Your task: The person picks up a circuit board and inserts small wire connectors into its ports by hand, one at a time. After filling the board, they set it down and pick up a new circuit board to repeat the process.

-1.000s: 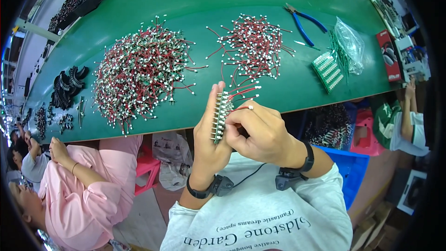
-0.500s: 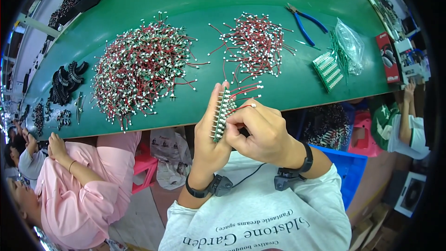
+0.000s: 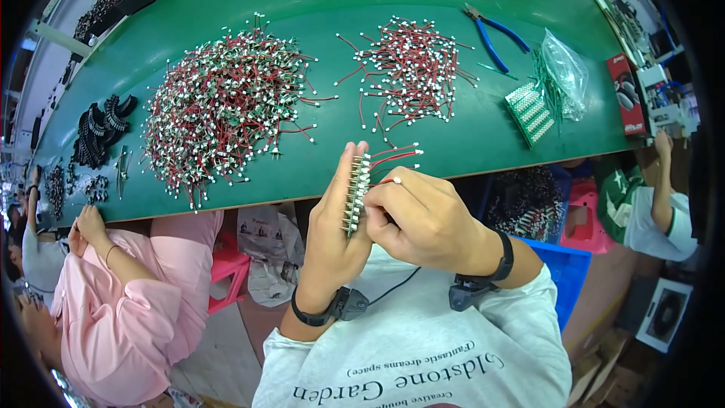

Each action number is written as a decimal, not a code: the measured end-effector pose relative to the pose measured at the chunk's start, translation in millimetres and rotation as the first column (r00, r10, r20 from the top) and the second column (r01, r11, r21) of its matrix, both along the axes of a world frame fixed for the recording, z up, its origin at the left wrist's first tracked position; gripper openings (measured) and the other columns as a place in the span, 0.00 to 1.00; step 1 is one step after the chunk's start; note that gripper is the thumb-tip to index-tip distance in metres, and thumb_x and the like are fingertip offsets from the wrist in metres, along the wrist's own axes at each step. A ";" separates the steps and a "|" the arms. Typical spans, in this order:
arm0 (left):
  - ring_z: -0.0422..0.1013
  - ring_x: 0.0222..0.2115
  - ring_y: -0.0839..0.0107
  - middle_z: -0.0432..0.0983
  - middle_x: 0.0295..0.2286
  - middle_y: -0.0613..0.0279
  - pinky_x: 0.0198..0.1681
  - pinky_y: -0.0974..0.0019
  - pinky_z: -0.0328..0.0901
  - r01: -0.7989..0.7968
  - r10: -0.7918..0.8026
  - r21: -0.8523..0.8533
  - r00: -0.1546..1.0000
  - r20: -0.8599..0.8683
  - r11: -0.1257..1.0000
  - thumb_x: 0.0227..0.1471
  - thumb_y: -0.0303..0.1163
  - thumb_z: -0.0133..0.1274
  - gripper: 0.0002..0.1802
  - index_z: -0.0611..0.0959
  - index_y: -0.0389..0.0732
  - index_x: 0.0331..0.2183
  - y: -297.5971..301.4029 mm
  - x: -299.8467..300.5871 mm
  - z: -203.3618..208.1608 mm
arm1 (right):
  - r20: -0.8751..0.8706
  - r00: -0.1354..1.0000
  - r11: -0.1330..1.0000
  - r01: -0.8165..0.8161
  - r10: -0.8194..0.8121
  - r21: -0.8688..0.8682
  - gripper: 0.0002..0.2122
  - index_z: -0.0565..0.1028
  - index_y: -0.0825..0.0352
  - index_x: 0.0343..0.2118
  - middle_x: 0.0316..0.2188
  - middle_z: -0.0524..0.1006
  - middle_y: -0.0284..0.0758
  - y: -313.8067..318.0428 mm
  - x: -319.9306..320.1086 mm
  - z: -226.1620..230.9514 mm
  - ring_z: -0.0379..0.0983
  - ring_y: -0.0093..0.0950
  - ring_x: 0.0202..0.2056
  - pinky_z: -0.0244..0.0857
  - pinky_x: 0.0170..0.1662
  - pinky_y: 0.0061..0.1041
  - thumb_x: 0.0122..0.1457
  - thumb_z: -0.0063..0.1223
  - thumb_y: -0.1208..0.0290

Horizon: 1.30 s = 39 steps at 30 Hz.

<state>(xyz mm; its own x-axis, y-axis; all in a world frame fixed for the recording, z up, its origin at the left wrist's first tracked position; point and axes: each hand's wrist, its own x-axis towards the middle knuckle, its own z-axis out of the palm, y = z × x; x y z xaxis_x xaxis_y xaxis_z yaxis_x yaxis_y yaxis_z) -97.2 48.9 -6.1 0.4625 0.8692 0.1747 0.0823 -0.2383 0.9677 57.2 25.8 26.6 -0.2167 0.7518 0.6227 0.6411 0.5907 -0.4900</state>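
Observation:
My left hand point(image 3: 326, 219) holds a narrow green circuit board strip point(image 3: 356, 196) upright along its fingers and palm. White connectors line one side of the strip, and metal pins stick out on the other. Several short red cables point(image 3: 394, 156) with white plugs run off its upper part to the right. My right hand point(image 3: 423, 215) is closed in a pinch against the strip's right side, on a red cable whose loose white plug point(image 3: 396, 180) shows above the fingers. The pinched end of that cable is hidden behind my fingertips.
On the green table point(image 3: 317, 136) lie a big pile of wired boards point(image 3: 226, 106), a smaller pile of red cables point(image 3: 415, 68), blue-handled cutters point(image 3: 495, 38), a board panel point(image 3: 531, 113) and a clear bag point(image 3: 565, 75). A person in pink point(image 3: 136, 279) sits at left.
My left hand and the strip have dropped slightly, with the strip turned more edge-on. My right hand stays pinched beside it. The whole view has shifted a little.

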 end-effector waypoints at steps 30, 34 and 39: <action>0.64 0.56 0.44 0.64 0.56 0.36 0.58 0.55 0.61 -0.012 0.051 0.196 0.980 -0.193 0.980 0.43 0.10 0.46 0.41 0.57 0.26 0.61 -0.1 -14.2 8.0 | -0.093 0.995 0.999 0.034 -0.035 -0.011 0.10 0.76 0.73 0.30 0.22 0.75 0.39 -0.1 -12.7 -11.0 0.74 0.33 0.23 0.68 0.24 0.26 0.43 0.63 0.87; 0.66 0.57 0.56 0.65 0.57 0.43 0.58 0.60 0.62 -0.126 0.126 -0.014 0.992 -0.010 0.992 0.46 0.11 0.44 0.39 0.59 0.28 0.62 -3.5 -24.2 4.3 | -0.105 0.994 1.000 -0.007 0.008 0.010 0.08 0.77 0.73 0.30 0.23 0.76 0.39 5.6 12.9 -0.3 0.74 0.33 0.22 0.68 0.26 0.28 0.45 0.62 0.86; 0.69 0.52 0.61 0.64 0.56 0.41 0.54 0.60 0.67 -0.224 0.345 -0.326 0.857 0.383 0.918 0.42 0.11 0.42 0.39 0.59 0.31 0.60 3.3 -43.6 0.9 | 0.066 0.975 0.968 0.219 -0.212 -0.123 0.10 0.80 0.66 0.35 0.30 0.77 0.37 26.8 63.7 -20.9 0.74 0.33 0.30 0.68 0.32 0.27 0.49 0.60 0.83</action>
<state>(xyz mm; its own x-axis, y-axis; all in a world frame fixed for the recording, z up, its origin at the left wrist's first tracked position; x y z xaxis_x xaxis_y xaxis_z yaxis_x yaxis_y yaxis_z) -140.8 52.3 -5.2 0.1209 0.9917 0.0443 -0.3254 -0.0026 0.9456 120.9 52.5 5.8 -0.0705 0.8575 0.5096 0.7728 0.3700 -0.5157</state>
